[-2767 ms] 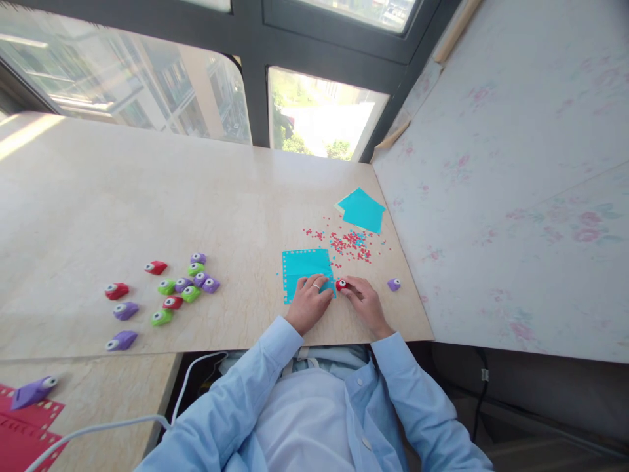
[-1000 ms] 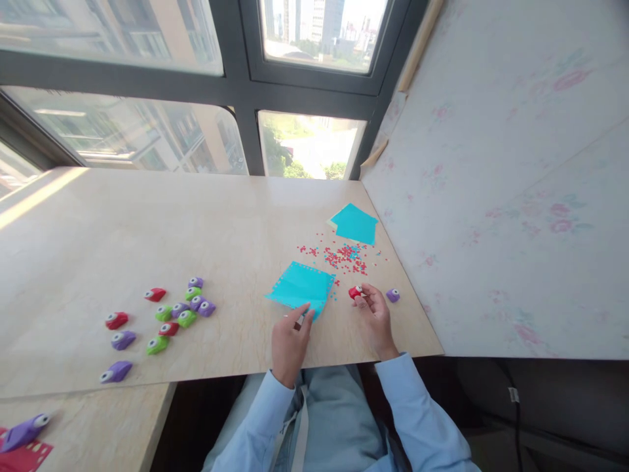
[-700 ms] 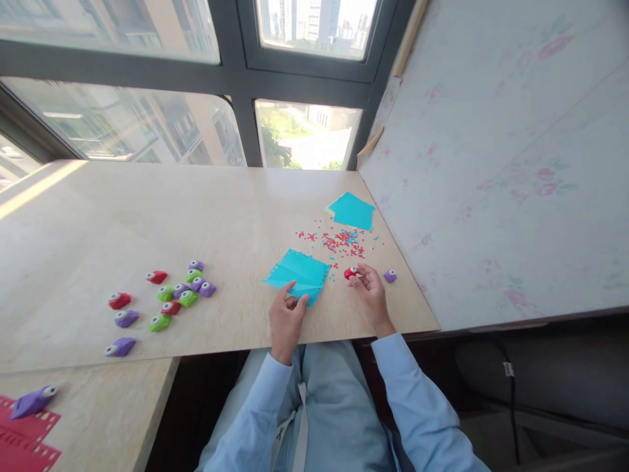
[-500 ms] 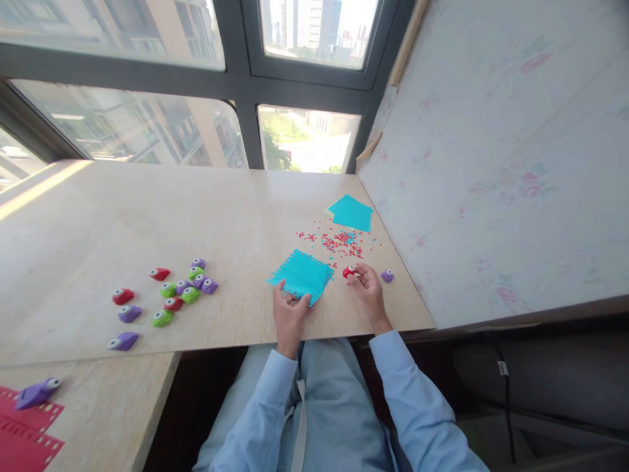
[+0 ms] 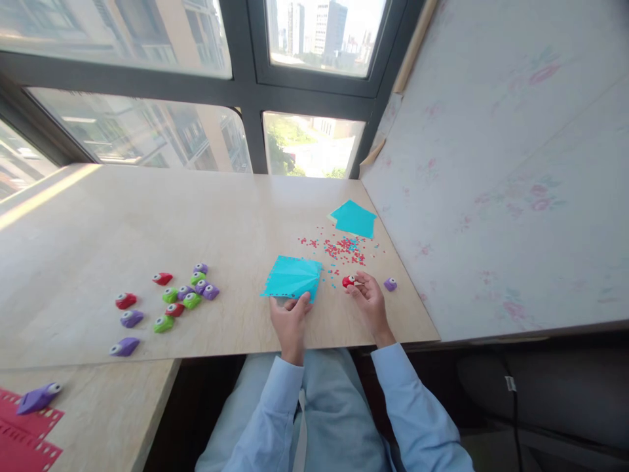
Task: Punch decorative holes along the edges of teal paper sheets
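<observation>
My left hand (image 5: 289,321) grips the near edge of a blue sheet of paper (image 5: 292,276), thumb on top and fingers beneath. Small punched holes run along the sheet's edges. To the right, my right hand (image 5: 371,301) is closed on a small red craft hole punch (image 5: 348,281), held just off the paper's right side and apart from it. A scatter of red and blue punched-out bits (image 5: 344,249) lies beyond both hands. Close to the right hand, a purple hole punch (image 5: 390,284) rests on the tabletop.
More blue paper (image 5: 354,218) lies at the back right, near the wall (image 5: 491,196). Several red, green and purple punches (image 5: 185,293) are grouped on the left of the table (image 5: 236,216). At lower left, red punched sheets (image 5: 29,432) lie under another purple punch (image 5: 39,398).
The blue sheet has been turned in my left hand, so a different side faces the red punch. My right hand stays nearly in place with the punch. The camera view has shifted slightly.
</observation>
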{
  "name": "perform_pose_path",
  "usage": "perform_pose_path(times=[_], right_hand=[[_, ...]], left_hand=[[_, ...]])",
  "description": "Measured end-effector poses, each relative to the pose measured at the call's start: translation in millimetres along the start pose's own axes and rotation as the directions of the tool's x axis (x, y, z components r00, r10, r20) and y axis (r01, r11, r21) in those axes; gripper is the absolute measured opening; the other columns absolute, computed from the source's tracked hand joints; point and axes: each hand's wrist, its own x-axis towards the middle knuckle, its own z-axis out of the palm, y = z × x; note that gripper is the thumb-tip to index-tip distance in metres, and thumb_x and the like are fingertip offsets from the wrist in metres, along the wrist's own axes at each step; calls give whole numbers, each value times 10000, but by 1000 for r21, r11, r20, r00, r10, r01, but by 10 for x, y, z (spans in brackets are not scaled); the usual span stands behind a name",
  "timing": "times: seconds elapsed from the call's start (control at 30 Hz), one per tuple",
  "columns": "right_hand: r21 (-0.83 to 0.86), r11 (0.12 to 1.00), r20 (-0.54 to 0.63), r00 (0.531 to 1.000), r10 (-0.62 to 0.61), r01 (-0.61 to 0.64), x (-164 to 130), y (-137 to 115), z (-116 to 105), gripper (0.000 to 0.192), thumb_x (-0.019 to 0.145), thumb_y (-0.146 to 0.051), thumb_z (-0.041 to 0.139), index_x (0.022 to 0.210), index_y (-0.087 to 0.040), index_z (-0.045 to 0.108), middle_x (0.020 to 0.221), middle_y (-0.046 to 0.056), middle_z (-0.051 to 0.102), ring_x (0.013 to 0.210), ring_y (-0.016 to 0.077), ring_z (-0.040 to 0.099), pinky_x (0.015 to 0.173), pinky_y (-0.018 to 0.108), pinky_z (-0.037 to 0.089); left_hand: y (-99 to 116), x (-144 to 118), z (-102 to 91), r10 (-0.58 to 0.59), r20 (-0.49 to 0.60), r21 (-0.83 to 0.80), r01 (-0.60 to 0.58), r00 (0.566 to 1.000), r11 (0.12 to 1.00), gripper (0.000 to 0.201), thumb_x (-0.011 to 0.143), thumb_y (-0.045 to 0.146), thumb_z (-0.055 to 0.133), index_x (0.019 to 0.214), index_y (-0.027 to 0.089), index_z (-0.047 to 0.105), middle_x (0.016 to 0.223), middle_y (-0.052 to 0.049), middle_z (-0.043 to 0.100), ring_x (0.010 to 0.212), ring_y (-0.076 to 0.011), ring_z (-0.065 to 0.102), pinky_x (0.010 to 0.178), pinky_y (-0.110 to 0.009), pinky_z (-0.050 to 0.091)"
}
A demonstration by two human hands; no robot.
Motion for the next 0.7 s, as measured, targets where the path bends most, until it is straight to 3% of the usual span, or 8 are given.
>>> perform_pose_path(times=[0.07,0.2,0.4,0.7], right_hand=[[-2,1000,19,1000,12,-12,-15,-3,-1,451,776,-392,738,1165,-245,564,1090,64,649,856,201,707,802,382,573],[13,1000,114,993,14,-15,-49,31,-6,441,796,-378,726,1190,-268,562,1144,64,648,885,219,720,824,399,584],[-56,998,266,964,-15,31,-70,64,-20,365,846,-339,686,1187,-256,585,1077,58,697,947,208,707,882,370,572],[-109,993,266,964,-22,52,-53,-9,-12,296,861,-322,669,1148,-261,625,1086,56,698,916,192,709,850,333,581]], left_hand=[[-29,12,48,-33,9,-74,34,999,997,695,553,253,873,1171,175,567,870,-30,687,720,-136,662,639,-268,583],[-93,-8,152,-186,60,-147,193,981,970,426,555,307,869,858,124,631,787,-25,682,663,-118,649,635,-249,567],[-93,-30,273,-243,138,-88,256,960,963,425,577,335,851,877,115,646,804,-49,704,690,-156,674,610,-260,562],[-191,-23,307,-176,148,15,176,973,984,419,652,360,803,934,122,604,802,-51,697,673,-156,669,558,-237,539]])
